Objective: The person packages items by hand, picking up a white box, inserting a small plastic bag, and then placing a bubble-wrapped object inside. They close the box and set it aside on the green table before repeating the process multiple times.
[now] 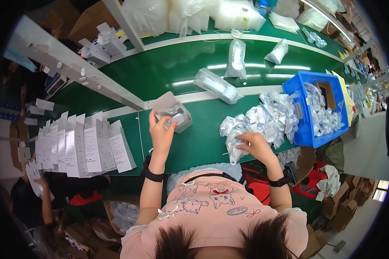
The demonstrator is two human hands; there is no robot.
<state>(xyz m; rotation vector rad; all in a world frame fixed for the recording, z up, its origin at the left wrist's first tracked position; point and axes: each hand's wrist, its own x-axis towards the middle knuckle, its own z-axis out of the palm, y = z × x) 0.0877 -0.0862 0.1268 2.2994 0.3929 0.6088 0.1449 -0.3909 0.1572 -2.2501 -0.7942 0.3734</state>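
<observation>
My left hand (161, 134) is at the near left side of an open white box (185, 125) with its flap raised. Its thumb and fingers close around a crinkled clear plastic bag (168, 124) at the box's mouth; the fingertips partly hide it. To the right, my right hand (258, 149) pinches a small clear bag with white contents (235, 152). That bag lies at the near left end of a heap of similar bags (263, 118), which spreads toward a blue bin.
The blue bin (299, 77) lies tilted, with more bags inside. Upright white boxes (90, 149) stand in a row at left. Bubble-wrapped packages (218, 85) lie beyond the metal rail. A metal post (80, 69) rises at left. Another person's hand (42, 183) shows at far left.
</observation>
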